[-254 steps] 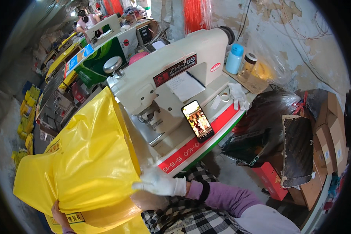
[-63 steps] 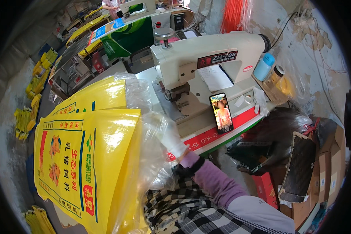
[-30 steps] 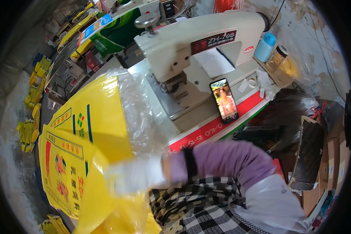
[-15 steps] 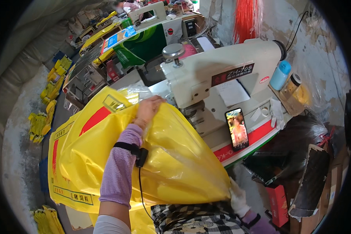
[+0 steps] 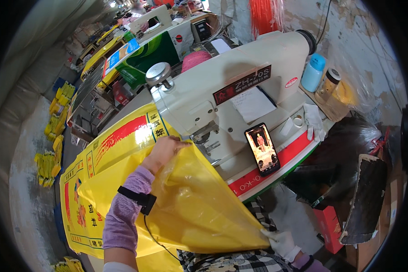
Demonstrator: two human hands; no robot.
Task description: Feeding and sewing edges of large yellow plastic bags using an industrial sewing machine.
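Observation:
A large glossy yellow woven sack [image 5: 199, 213] with red and dark printing spreads across my lap and the table to the left. My left hand [image 5: 162, 153], bare below a purple sleeve, is closed on the sack's upper edge, right beside the needle area of a cream sewing machine [image 5: 254, 59]. Down at the lower right, my right hand [image 5: 283, 245] wears a white glove and pinches the sack's other corner. Between the two hands the sack's edge runs taut along a slant. Some of my left fingers are hidden against the plastic.
A lit phone [image 5: 262, 149] leans at the machine bed's front edge. Behind it lie paper [image 5: 254, 106] and a white glove [image 5: 313, 120]. A blue bottle [image 5: 313, 72] and a jar [image 5: 329, 84] stand right. Cardboard [image 5: 362, 199] and a red box [image 5: 328, 229] crowd the lower right.
My right hand has come further into view, holding the sack's corner. The sack's far part now lies flatter, with its edge beside the needle area. The view has shifted.

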